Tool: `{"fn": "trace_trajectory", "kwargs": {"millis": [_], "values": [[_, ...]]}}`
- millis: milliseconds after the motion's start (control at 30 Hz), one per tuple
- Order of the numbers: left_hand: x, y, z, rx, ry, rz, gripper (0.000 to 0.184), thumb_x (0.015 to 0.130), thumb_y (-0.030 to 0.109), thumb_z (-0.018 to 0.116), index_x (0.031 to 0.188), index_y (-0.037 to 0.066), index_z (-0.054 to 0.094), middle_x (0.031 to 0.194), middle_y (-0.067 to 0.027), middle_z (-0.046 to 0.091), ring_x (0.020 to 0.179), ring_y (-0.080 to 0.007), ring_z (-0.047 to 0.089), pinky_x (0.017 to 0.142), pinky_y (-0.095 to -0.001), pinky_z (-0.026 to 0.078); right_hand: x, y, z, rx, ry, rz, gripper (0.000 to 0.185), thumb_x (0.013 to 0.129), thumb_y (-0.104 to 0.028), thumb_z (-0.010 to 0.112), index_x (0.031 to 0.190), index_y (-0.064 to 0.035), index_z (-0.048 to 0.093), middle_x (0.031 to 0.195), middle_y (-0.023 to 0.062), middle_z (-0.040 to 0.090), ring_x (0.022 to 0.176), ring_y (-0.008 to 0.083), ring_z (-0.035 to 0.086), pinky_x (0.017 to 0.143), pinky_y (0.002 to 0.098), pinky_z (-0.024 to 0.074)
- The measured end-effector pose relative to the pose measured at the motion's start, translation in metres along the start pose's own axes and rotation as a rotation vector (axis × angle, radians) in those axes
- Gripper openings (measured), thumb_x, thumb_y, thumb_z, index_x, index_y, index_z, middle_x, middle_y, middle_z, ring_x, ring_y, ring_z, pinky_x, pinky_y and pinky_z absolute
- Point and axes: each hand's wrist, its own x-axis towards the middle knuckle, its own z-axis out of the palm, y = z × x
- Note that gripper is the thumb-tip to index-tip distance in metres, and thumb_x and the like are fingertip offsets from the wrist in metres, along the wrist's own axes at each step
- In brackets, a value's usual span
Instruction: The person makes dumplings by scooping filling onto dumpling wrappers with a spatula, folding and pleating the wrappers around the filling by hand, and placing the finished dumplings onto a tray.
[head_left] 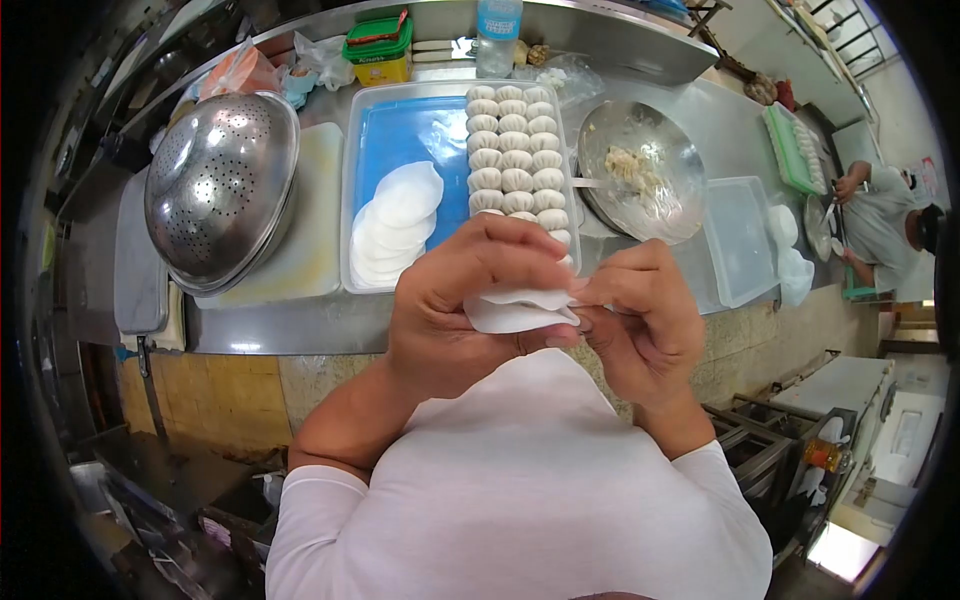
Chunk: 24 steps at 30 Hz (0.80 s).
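Between my two hands, close to my chest, is a folded white dumpling wrapper [515,312]. My left hand [445,300] cups it from the left, with fingers above and thumb below. At its right end, my right hand [645,325] pinches the wrapper's edges between thumb and fingers. Any filling inside is hidden. Beyond my hands stands a tray [357,120] with a blue base. Several round wrappers [400,220] lie overlapped on its left part, and rows of pleated dumplings [515,140] fill its right side.
A metal bowl of filling [640,165] with a light handle sits right of the tray, beside a clear plastic lid [735,240]. Leftward, an upturned colander [225,190] rests on a cutting board [320,240]. A bottle [497,40] stands behind. Another person [885,220] works at far right.
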Motion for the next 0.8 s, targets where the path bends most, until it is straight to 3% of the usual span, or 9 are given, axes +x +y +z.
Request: {"fn": "trace_trajectory", "kwargs": {"millis": [33,133,267,333,467,567,633,733,800], "values": [[-0.001,0.0,0.002,-0.045,0.05,-0.058,0.042,0.069,0.008,0.092,0.104,0.003,0.07,0.12,-0.0135,0.062,0.112,-0.0198,0.061,0.094,-0.0316,0.051,0.001,0.001,-0.005,-0.113,-0.096,-0.062,0.026,0.081,0.007,0.073,0.104,-0.0055,0.072,0.097,0.0079,0.064,0.082,0.0203,0.057,0.076,0.0291,0.0458],[-0.001,-0.01,0.0,-0.029,0.047,0.025,0.038,0.073,0.007,0.09,0.105,0.004,0.07,0.113,-0.0106,0.065,0.105,-0.0165,0.062,0.087,-0.0284,0.051,0.002,0.002,-0.007,-0.143,-0.089,-0.067,0.027,0.081,0.007,0.073,0.105,-0.0051,0.072,0.098,0.0077,0.064,0.083,0.02,0.057,0.074,0.0291,0.0466],[0.004,-0.004,0.003,0.03,-0.037,-0.016,0.038,0.073,0.007,0.09,0.104,0.002,0.069,0.113,-0.0111,0.065,0.105,-0.0168,0.062,0.088,-0.0285,0.05,0.001,0.003,-0.004,-0.019,0.007,-0.025,0.027,0.081,0.008,0.072,0.105,-0.005,0.072,0.096,0.0072,0.064,0.083,0.0199,0.058,0.072,0.0288,0.047],[0.005,-0.003,0.006,0.031,0.021,0.009,0.039,0.073,0.006,0.089,0.107,0.003,0.07,0.112,-0.0115,0.065,0.105,-0.0182,0.062,0.088,-0.0295,0.05,0.002,0.002,-0.011,-0.176,-0.111,-0.089,0.029,0.081,0.009,0.072,0.107,-0.0047,0.071,0.095,0.007,0.063,0.082,0.0199,0.058,0.071,0.029,0.0473],[0.002,-0.008,0.007,-0.046,0.06,-0.008,0.04,0.074,0.005,0.089,0.108,0.001,0.069,0.113,-0.0117,0.065,0.105,-0.0188,0.062,0.09,-0.0301,0.05,0.0,0.006,-0.008,-0.179,-0.115,-0.067,0.03,0.081,0.009,0.072,0.108,-0.0042,0.07,0.095,0.0074,0.064,0.082,0.0202,0.058,0.071,0.0292,0.0476],[0.005,-0.004,0.004,0.072,-0.064,-0.009,0.041,0.074,0.003,0.088,0.111,0.001,0.068,0.115,-0.0117,0.064,0.104,-0.0184,0.062,0.09,-0.0298,0.05,-0.003,0.01,-0.003,0.084,0.032,0.04,0.029,0.081,0.009,0.072,0.107,-0.0034,0.068,0.094,0.0082,0.063,0.082,0.0213,0.058,0.071,0.0297,0.0481],[0.007,-0.004,0.007,0.028,-0.012,0.025,0.037,0.075,0.003,0.088,0.108,0.003,0.07,0.115,-0.0113,0.064,0.104,-0.0177,0.062,0.09,-0.0292,0.05,0.001,0.01,-0.012,-0.131,-0.117,-0.095,0.029,0.081,0.009,0.072,0.107,-0.0031,0.067,0.094,0.0087,0.063,0.082,0.0223,0.058,0.071,0.0301,0.0485],[0.001,-0.011,0.011,-0.05,0.086,0.039,0.037,0.075,0.004,0.088,0.108,0.003,0.071,0.114,-0.0108,0.065,0.104,-0.0185,0.062,0.089,-0.0295,0.05,0.001,0.009,-0.01,-0.136,-0.129,-0.069,0.028,0.081,0.009,0.072,0.106,-0.0032,0.067,0.094,0.0088,0.063,0.082,0.023,0.059,0.071,0.0307,0.0489],[0.002,-0.009,0.007,-0.012,0.04,-0.012,0.036,0.075,0.006,0.088,0.106,0.002,0.07,0.117,-0.0129,0.063,0.106,-0.019,0.061,0.091,-0.0305,0.05,0.001,0.013,-0.008,-0.113,-0.104,-0.087,0.027,0.082,0.009,0.072,0.105,-0.003,0.067,0.094,0.0088,0.063,0.082,0.0233,0.059,0.072,0.031,0.0491]]}}
